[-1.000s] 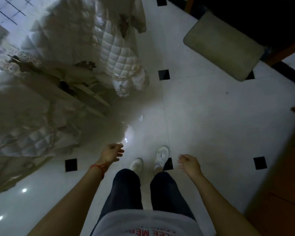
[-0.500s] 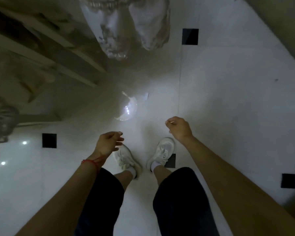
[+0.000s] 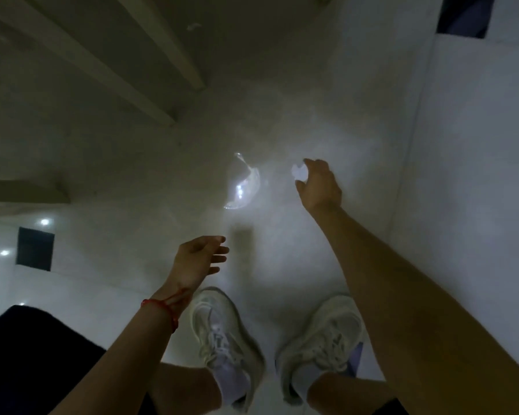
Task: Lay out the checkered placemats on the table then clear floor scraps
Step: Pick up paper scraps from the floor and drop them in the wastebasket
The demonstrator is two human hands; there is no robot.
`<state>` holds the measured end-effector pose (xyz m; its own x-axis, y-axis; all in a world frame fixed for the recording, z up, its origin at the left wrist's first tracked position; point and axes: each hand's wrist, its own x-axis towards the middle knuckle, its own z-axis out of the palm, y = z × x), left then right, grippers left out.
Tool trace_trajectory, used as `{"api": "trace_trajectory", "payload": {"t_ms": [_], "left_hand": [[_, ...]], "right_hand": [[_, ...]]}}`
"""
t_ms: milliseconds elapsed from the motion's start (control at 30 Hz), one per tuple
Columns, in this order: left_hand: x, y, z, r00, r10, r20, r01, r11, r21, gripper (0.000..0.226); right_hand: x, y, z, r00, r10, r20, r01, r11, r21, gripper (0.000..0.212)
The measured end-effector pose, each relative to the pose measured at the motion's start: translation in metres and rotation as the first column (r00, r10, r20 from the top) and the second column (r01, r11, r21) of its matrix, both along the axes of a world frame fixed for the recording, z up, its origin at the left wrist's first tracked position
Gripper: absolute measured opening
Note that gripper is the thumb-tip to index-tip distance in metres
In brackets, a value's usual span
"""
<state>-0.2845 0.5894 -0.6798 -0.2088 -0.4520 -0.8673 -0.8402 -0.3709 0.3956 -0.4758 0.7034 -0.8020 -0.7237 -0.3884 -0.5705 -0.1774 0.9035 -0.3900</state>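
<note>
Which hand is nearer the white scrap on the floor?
Right. The right hand has its fingertips at the white scrap; the left hand hangs well short, nearer the shoes.

Dim, grainy view, bright glare patch on glossy floor (image 3: 282, 235), soft blur, wide-angle stretch at edges

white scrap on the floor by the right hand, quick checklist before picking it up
1. White scrap in view on the floor tile: ok.
2. Right hand at the scrap, fingers curled beside it: ok.
3. Grip closed on the scrap: cannot tell, thumb and fingertip sit at its edges but contact is unclear.
4. Left hand free, open and holding nothing: ok.
5. Shoes off the scrap: ok, both are nearer the person than the scrap.
6. Other scraps left: not ok, a clear curved piece lies left of the white one.
</note>
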Motion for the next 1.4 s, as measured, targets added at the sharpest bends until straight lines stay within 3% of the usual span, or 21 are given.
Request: {"api": "trace_trajectory", "payload": {"t_ms": [167,433,533,800,1167,1400], "left_hand": [[0.010,-0.011,-0.036,0.999,0.039,0.014,-0.039,0.999,-0.012,0.025],[0.012,-0.002,-0.016,0.999,0.032,-0.007,-0.032,0.999,0.015,0.023],[0.011,0.005,0.018,1.000,0.018,-0.024,-0.017,1.000,0.016,0.022],[0.022,0.014,0.146,0.999,-0.013,-0.045,0.013,1.000,-0.006,0.020],[0.029,0.035,0.320,0.993,-0.070,-0.092,0.060,0.992,-0.108,0.026],[0.058,0.070,0.405,0.985,0.117,-0.126,-0.130,0.987,-0.096,0.028]], "right_hand": [[-0.003,-0.012,-0.041,0.960,0.220,-0.172,-0.192,0.967,0.165,0.034],[0.017,0.012,-0.010,0.995,-0.051,-0.085,0.047,0.998,-0.048,0.025],[0.027,0.022,0.028,0.993,-0.110,-0.050,0.105,0.990,-0.093,0.024],[0.036,0.049,0.164,0.993,-0.106,-0.059,0.101,0.992,-0.078,0.023],[0.053,0.076,0.352,0.997,-0.077,-0.014,0.073,0.980,-0.185,0.022],[0.086,0.097,0.452,0.991,-0.085,0.102,0.110,0.959,-0.262,0.023]]}}
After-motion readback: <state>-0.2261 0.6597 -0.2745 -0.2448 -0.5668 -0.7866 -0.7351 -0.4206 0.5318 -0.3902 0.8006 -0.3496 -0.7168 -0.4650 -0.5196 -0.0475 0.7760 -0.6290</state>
